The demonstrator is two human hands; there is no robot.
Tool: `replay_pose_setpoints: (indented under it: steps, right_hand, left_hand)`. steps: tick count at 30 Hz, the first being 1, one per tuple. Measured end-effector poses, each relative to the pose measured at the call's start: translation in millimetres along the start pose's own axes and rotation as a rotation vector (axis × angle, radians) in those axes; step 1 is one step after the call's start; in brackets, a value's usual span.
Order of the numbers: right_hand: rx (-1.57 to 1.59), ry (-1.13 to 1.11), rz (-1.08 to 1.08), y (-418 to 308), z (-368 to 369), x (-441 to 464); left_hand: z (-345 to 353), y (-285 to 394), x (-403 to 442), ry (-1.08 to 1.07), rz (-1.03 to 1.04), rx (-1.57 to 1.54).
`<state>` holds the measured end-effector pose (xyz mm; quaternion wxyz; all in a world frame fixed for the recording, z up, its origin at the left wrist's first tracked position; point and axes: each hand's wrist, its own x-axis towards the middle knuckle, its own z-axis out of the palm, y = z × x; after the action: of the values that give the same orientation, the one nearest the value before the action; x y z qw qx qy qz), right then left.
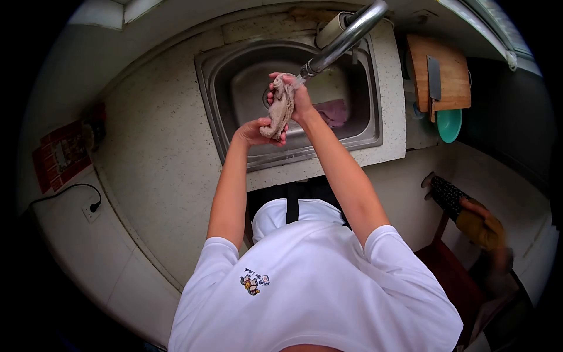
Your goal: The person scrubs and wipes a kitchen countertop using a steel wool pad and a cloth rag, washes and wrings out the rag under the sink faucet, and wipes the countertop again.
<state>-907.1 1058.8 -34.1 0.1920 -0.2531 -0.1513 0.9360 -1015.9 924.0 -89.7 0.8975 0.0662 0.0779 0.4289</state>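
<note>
A wet, crumpled beige cloth (280,108) is stretched between my two hands above the sink (220,76). My left hand (262,132) grips its lower end, fingers curled round it. Close under the faucet (346,41), my right hand (298,98) is closed on the upper part. Water from the spout runs onto the cloth and my right hand. A purple cloth (332,112) lies in the basin, to the right of my forearm. The drain is partly hidden behind my hands.
Right of the sink are a wooden cutting board (457,76), a cleaver (434,79) and a teal bowl (449,126). Speckled countertop (146,146) stretches left, with a red packet (61,155) near the wall. Another person (478,223) sits at the lower right.
</note>
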Motion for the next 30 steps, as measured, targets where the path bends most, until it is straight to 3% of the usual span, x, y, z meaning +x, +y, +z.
replay_pose_setpoints:
  steps: [1, 3, 5, 7, 9, 11, 12, 16, 20, 21, 23, 24, 25, 27, 30]
  right_hand:
    - [-0.005, 0.002, 0.003, -1.6, 1.9, -3.5]
    - [-0.067, 0.029, 0.087, -6.3, 5.8, -8.8]
    - [-0.075, 0.034, 0.104, -18.9, 7.0, -12.9]
    - [-0.271, -0.026, 0.154, -31.7, 4.7, -17.1]
    - [-0.370, -0.094, 0.156, -47.2, 3.9, -23.8]
    - [-0.878, -0.112, 0.077, -59.2, 10.4, -26.8]
    - [-1.007, -0.078, 0.040, -66.9, 18.4, -34.2]
    - [-1.163, -0.124, -0.058, -67.3, 19.2, -34.7]
    - [-1.013, -0.081, -0.048, -68.2, 26.3, -37.1]
    - [-0.933, -0.060, -0.067, -70.4, 29.5, -37.9]
    - [-1.077, -0.163, -0.119, -72.5, 24.2, -33.8]
    - [-1.058, -0.183, -0.104, -70.7, 19.8, -33.2]
    - [-0.998, -0.200, -0.128, -66.5, 20.9, -32.3]
    - [-1.200, -0.210, -0.087, -66.3, 19.6, -35.0]
    - [-1.134, -0.285, -0.164, -57.7, 13.8, -35.0]
  left_hand:
    - [0.4, -0.1, 7.1, -0.156, -0.060, -0.090]
    - [4.0, -8.1, 21.4, -0.172, -0.059, -0.139]
    - [27.7, -13.1, 34.1, 0.054, 0.089, 0.029]
    - [44.8, -8.8, 43.3, 0.137, 0.064, 0.021]
    - [40.9, -4.9, 53.9, 0.354, 0.037, 0.296]
    - [33.1, -0.9, 61.5, 0.476, 0.010, 0.379]
    - [32.9, 4.2, 64.2, 0.528, -0.003, 0.568]
    - [59.9, 21.4, 67.3, 0.622, 0.048, 1.014]
    - [64.9, 28.8, 68.6, 0.609, 0.138, 0.853]
    - [55.8, 33.4, 68.0, 0.669, -0.080, 0.809]
    - [54.7, 21.4, 73.5, 0.579, 0.366, 0.815]
    - [56.3, 19.2, 78.9, 0.574, 0.472, 0.897]
    - [54.4, 18.5, 75.6, 0.553, 0.411, 0.933]
    - [51.4, 12.1, 73.2, 0.590, 0.488, 1.035]
    - [47.3, 9.7, 73.3, 0.633, 0.465, 1.208]
